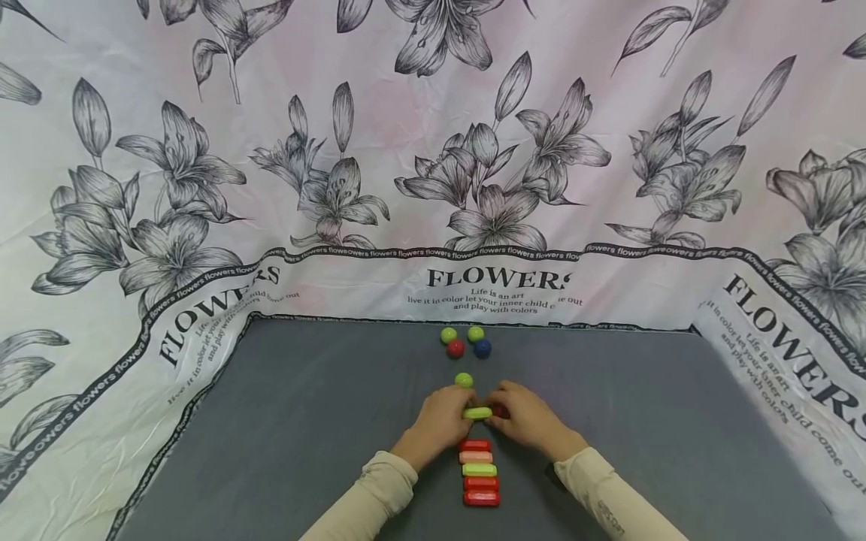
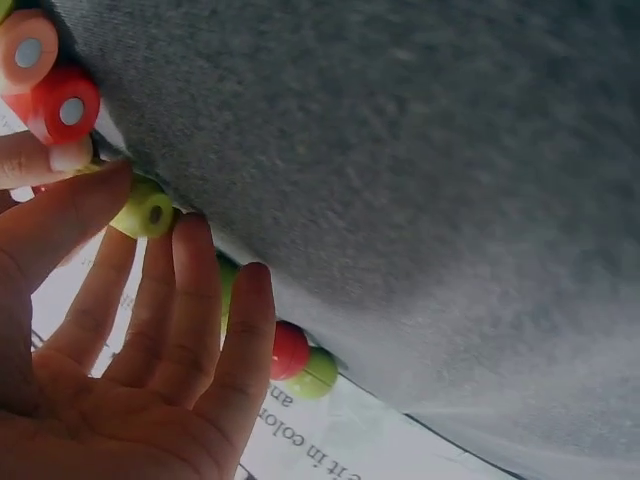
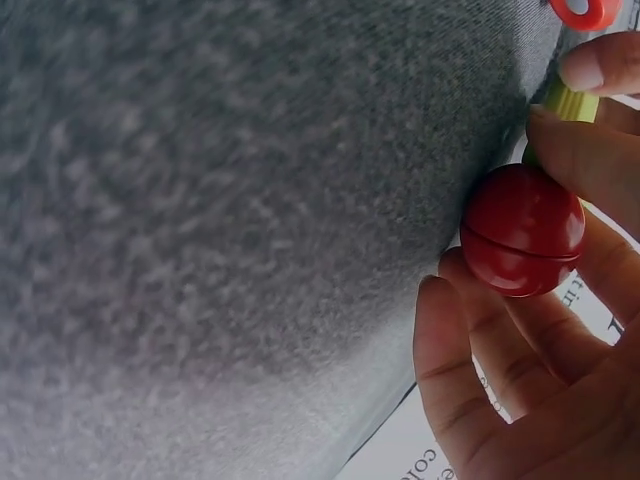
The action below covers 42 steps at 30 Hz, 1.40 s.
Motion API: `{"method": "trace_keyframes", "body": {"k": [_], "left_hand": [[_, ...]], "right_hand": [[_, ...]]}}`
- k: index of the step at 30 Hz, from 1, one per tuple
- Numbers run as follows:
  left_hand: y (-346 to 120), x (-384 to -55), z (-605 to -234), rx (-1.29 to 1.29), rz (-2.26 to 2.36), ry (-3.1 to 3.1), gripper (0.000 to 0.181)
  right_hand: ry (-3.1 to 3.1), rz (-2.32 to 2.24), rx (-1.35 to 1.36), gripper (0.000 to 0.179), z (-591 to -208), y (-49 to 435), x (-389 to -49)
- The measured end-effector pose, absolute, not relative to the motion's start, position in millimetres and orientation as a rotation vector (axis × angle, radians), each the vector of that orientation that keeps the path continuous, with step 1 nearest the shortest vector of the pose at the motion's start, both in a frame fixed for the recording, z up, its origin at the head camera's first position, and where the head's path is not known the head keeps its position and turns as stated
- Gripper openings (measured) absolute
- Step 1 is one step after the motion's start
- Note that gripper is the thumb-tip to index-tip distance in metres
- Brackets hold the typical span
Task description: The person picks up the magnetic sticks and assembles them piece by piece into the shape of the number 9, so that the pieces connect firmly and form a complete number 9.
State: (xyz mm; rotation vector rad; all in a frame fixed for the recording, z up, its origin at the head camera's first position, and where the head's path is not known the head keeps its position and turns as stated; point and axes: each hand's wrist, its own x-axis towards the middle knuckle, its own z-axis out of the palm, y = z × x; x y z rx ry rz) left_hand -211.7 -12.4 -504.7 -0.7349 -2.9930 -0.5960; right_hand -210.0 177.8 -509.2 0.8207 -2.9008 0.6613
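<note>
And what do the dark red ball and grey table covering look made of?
Dark red ball: hard, glossy plastic or lacquered wood, judging by its highlights and smooth surface. Grey table covering: probably matte woven cloth, given its speckled grain.

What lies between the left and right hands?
In the head view, a yellow-green bar and a dark red ball lie between the left hand and right hand.

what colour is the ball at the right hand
The ball is dark red, clearest in the right wrist view.
</note>
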Motion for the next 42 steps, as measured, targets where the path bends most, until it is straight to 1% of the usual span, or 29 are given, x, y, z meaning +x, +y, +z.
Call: {"method": "trace_keyframes", "body": {"k": [5, 9, 14, 18, 22, 27, 35, 39, 42], "left_hand": [[-24.2, -222.1, -503.9, -0.807, -0.92, -2.983, 0.026], [-29.5, -238.3, -493.5, -0.708, -1.089, -2.875, 0.031], [-26.4, -258.8, -490.3, -0.563, -0.966, -2.758, 0.042], [-21.0, -268.7, -494.6, -0.509, -0.894, -2.761, 0.05], [-17.9, -273.9, -499.7, -0.488, -0.897, -2.796, 0.053], [-16.8, -276.1, -503.1, -0.503, -0.901, -2.832, 0.048], [-13.1, -277.4, -507.7, -0.526, -0.847, -2.824, 0.034], [-12.7, -274.4, -506.6, -0.595, -0.8, -2.801, 0.032], [-14.2, -270.4, -503.9, -0.694, -0.776, -2.809, 0.029]], "right_hand": [[-2.911, 0.643, 0.79, 0.016, -508.6, 181.3, -208.9], [-2.901, 0.637, 0.769, 0.017, -506.8, 183.3, -209.1], [-2.909, 0.635, 0.754, 0.018, -504.0, 184.6, -209.0], [-2.907, 0.635, 0.752, 0.019, -505.6, 184.3, -206.9], [-2.895, 0.642, 0.768, 0.019, -510.4, 183.5, -205.2], [-2.891, 0.668, 0.768, 0.019, -513.0, 183.5, -205.9], [-2.917, 0.688, 0.733, 0.019, -514.1, 184.0, -205.0], [-2.912, 0.697, 0.738, 0.019, -511.8, 185.7, -206.2], [-2.916, 0.69, 0.731, 0.019, -510.2, 187.3, -208.0]]}}
